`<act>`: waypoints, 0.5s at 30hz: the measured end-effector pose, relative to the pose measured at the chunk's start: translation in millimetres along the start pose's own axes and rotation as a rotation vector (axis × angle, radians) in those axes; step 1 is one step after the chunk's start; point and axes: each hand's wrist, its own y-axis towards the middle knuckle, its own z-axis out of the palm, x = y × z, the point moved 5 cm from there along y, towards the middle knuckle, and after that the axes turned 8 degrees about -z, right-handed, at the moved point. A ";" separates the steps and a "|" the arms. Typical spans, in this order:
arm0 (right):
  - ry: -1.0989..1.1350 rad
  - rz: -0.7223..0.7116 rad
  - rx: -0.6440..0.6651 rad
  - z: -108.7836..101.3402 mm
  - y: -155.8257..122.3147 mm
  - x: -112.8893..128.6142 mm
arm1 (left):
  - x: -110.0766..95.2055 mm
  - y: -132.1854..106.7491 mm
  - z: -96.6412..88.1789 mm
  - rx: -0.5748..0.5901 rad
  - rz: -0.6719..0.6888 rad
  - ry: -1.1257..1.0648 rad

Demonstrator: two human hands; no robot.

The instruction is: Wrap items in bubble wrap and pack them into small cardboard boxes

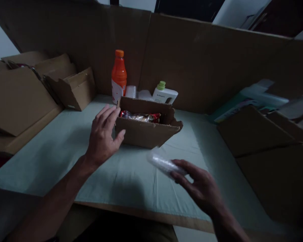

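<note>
My right hand point(199, 185) grips one end of a bubble-wrapped bundle point(164, 163), held over the cloth in front of a small cardboard box point(143, 133). What the wrap covers cannot be made out. At the box's left end is my left hand point(104, 134), fingers spread and thumb apart, with the fingertips at the box's upper corner; whether they press on it is unclear. The box is open at the top, and red-and-clear plastic packaging point(141, 117) shows inside. Its right end has a torn, uneven edge.
Behind the box stand an orange bottle point(119, 75), a white bottle with a green cap point(165, 94) and bubble-wrapped items point(130, 91). Cardboard boxes point(80, 87) crowd the left; another box point(257, 131) and a blurred spray bottle point(242, 99) stand right. A cardboard wall point(212, 64) closes the back.
</note>
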 end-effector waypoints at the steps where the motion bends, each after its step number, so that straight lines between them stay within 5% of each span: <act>1: -0.091 -0.051 -0.044 -16.4 10.6 5.1 | 4.0 7.0 4.4 0.012 0.012 0.011; 5: -0.412 -0.200 -0.159 -68.0 51.4 25.6 | 10.5 -1.7 9.7 0.053 0.014 -0.028; 8: -0.574 -0.317 -0.095 -83.8 82.6 35.4 | 10.3 -17.0 5.4 0.087 0.008 -0.062; 12: -0.682 -0.539 0.113 -77.8 122.8 44.2 | 10.2 -19.5 2.9 0.111 0.004 -0.080; 15: -0.805 -0.633 0.302 -54.3 149.1 43.5 | 11.2 -16.4 4.8 0.134 -0.008 -0.090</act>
